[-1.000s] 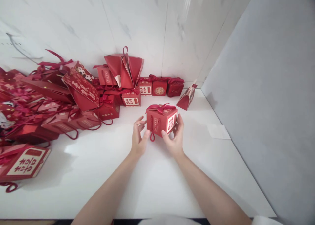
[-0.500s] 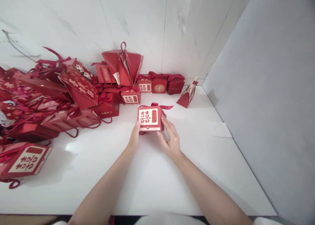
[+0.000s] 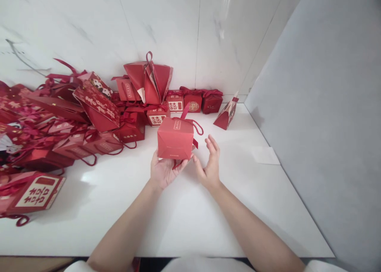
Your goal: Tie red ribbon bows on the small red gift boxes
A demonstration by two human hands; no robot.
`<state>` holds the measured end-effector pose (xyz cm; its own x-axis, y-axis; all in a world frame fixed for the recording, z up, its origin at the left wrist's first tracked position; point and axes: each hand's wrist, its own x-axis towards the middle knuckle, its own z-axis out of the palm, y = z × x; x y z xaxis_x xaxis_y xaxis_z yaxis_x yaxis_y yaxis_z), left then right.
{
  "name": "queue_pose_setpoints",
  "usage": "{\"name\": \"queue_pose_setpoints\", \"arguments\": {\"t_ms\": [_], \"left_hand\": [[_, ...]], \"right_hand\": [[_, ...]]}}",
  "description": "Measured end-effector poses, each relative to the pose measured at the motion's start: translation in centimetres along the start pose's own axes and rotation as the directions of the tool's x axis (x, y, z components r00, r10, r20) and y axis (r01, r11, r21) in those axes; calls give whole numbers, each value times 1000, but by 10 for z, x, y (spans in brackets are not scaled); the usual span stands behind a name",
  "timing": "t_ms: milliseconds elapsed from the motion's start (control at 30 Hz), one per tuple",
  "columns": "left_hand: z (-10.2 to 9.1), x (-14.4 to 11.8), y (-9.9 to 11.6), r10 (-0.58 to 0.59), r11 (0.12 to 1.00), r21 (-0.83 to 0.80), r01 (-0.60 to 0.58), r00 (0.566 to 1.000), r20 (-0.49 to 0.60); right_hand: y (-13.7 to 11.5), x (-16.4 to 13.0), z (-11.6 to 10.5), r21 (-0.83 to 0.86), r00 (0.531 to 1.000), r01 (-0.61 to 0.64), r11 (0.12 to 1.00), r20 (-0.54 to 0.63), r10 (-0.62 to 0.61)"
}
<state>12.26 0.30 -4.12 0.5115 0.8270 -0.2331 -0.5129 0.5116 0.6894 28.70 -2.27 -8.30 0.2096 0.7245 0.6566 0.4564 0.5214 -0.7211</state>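
A red gift box with a ribbon and twisted cord handles is held above the white table, its plain red base turned towards me. My left hand supports it from below, palm up, with the fingers under the box and partly hidden by it. One cord loop sticks out on the box's right side. My right hand is just to the right of the box, fingers apart and curved, with nothing in it. Its thumb comes close to my left fingertips; whether they touch I cannot tell.
Many red gift boxes are heaped along the left. Several small boxes and a folded fan-shaped carton stand against the marbled wall. A triangular box is at the back right, near a white paper piece beside the grey partition.
The box has been turned so its base faces me instead of the printed panel. My left hand has slid underneath, and my right hand has let go and opened beside it.
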Motion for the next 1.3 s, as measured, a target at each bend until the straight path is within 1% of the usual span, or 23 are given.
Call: {"name": "queue_pose_setpoints", "arguments": {"t_ms": [100, 133, 200, 267, 367, 467, 567, 667, 767, 867, 1067, 1133, 1200, 1233, 1300], "left_hand": [[2, 0, -4, 15, 997, -81, -17, 1000, -22], [2, 1, -5, 25, 995, -91, -28, 999, -37], [2, 2, -6, 53, 994, -88, -59, 996, -65], [2, 3, -6, 92, 993, -66, -99, 992, -91], [1, 5, -7, 114, 991, -49, -121, 986, -118], [-2, 6, -11, 73, 995, -52, -81, 989, -130], [-6, 8, -19, 31, 997, 74, -22, 992, -126], [-5, 10, -27, -26, 982, 182, 46, 994, -109], [-2, 11, -30, -62, 974, 211, 86, 991, -117], [-2, 14, -31, -83, 965, 242, 105, 992, -99], [2, 13, -27, -58, 964, 253, 84, 992, -108], [5, 12, -27, -46, 961, 267, 74, 993, -111], [6, 12, -29, -3, 957, 289, 33, 995, -104], [5, 13, -30, 39, 953, 303, -9, 995, -96], [-2, 14, -29, 183, 924, 352, -148, 980, -71]], "right_hand": [[1, -1, 0, -1, 999, -18, 1000, 35, 18], [1, -2, -1, -18, 999, 4, 1000, 49, -3], [0, -3, -4, -71, 993, 86, 994, 91, -80], [-2, -4, -6, -119, 976, 172, 978, 153, -154], [-5, -5, -6, -146, 956, 239, 960, 206, -207], [-7, -3, -5, -208, 958, 268, 941, 161, -237], [-7, 1, -4, -340, 963, 269, 901, 72, -260], [-7, 5, -5, -413, 970, 237, 879, 46, -239], [-6, 7, -5, -405, 979, 201, 892, 44, -201], [-6, 7, -4, -390, 981, 188, 901, 29, -193], [-6, 5, -1, -356, 985, 171, 919, 29, -172], [-6, 5, 0, -334, 986, 163, 928, 25, -164], [-6, 6, 0, -304, 987, 157, 940, 15, -160], [-6, 6, 0, -283, 987, 154, 947, 8, -158], [-5, 7, -1, -229, 988, 148, 962, -5, -154]]}}
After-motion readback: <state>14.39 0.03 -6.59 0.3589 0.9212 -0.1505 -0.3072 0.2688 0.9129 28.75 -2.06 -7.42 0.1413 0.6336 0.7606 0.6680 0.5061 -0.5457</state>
